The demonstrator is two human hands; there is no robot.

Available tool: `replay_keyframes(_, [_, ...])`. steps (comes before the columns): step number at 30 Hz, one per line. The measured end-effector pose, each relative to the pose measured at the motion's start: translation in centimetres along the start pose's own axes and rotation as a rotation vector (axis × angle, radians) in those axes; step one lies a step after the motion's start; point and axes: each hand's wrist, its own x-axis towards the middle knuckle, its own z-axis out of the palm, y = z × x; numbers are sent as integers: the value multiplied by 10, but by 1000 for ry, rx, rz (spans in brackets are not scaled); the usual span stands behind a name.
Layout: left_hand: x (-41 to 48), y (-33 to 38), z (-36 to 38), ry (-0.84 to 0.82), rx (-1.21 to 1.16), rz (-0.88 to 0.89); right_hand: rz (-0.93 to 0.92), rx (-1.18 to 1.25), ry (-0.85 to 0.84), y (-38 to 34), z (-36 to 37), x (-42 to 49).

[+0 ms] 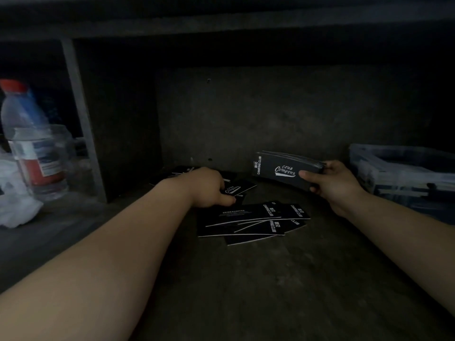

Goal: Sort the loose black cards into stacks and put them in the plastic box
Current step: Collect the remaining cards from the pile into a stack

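The likeliest slip is at the right hand [332, 183]. It holds a thick stack of black paper cards [288, 168] by its right end only, thumb flat on the top card and fingers curled underneath. The free left end could splay or shed cards if another is pushed in crooked. The light is poor (black cards on a dark shelf floor [270, 279]), so a card lying far back could easily be missed or picked up two at a time.

The left hand [209, 188] is down on the loose black cards [253, 220]. Its fingers are curled over one card with a white script logo and its thumb is pressed to that card's near edge. Whether the card is truly pinched or only pressed, I cannot tell.

The loose cards are long, thin rectangles, matte black with white lettering and pale cut edges. They lie overlapping in an untidy fan near the middle of the shelf, with a few more under and beyond the left hand.

The clear plastic box with a lid frame [403, 173] sits to the right, just beside the right hand. Far left stands a clear plastic bottle with a red cap [27, 136].
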Motion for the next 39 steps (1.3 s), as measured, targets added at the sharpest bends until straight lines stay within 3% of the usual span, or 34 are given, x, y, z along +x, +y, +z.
replay_keyframes(16, [3, 9, 3, 161, 29, 133, 32, -8, 2, -4, 4, -2])
replay_keyframes(22, [3, -6, 3, 415, -23, 50, 46, 88, 61, -6, 1, -5])
replay_keyframes(25, [-6, -19, -3, 741, -321, 12, 13, 81, 66, -6, 3, -6])
replay_keyframes(28, [-14, -25, -12, 955, -1006, -19, -19, 80, 26, -9, 6, -9])
replay_keyframes(30, [-15, -25, -14, 835, -1432, -39, -21, 61, -38, -9, 7, -12])
replay_keyframes(31, [-14, -24, -13, 740, -1489, -51, -25, 40, -79, -9, 7, -14])
replay_keyframes(34, [-12, -18, -6, 507, -1333, -51, -65, -12, -188, -10, 10, -21])
replay_keyframes(39, [-11, -18, 4, 291, -1021, -62, -73, -99, -306, -17, 13, -30])
